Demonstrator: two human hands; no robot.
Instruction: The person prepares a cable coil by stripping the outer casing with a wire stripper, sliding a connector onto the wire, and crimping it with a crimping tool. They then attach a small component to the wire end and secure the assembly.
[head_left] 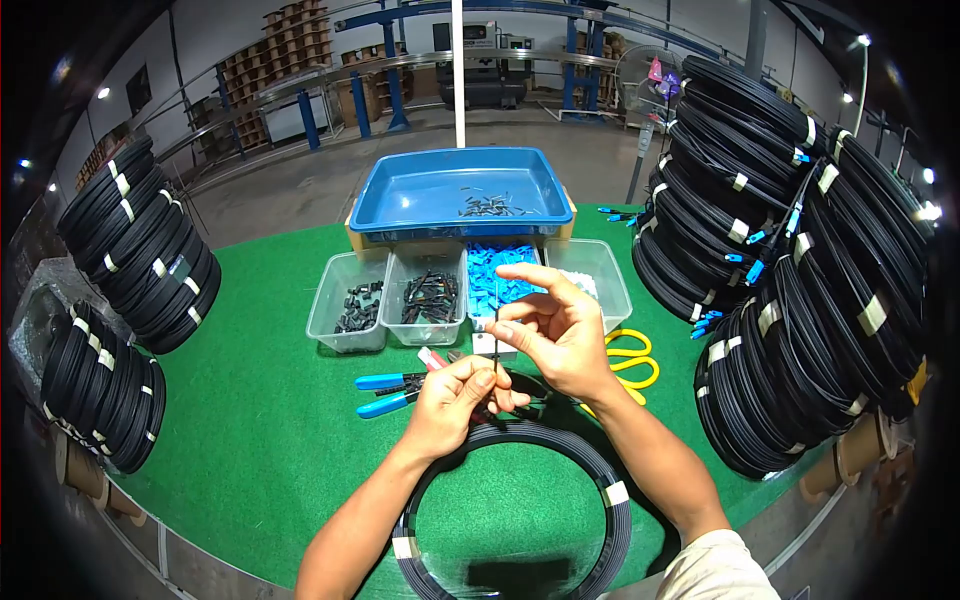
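My left hand [457,402] pinches the free end of a thin black cable [494,345] that rises from the coil of black cable [612,510] lying on the green mat in front of me. Just above it, my right hand [551,325] holds the cable tip between thumb and fingers, index finger stretched out. A small dark part sits at the tip; I cannot tell what it is. Both hands hover over the near edge of the row of small bins.
A blue tray [400,195] with small black parts stands at the back. Clear bins hold black parts [358,305], dark pieces [430,297] and blue connectors [490,270]. Blue-handled pliers [385,392] and yellow scissors [633,358] lie nearby. Stacked cable coils [790,280] stand right and more coils [140,250] left.
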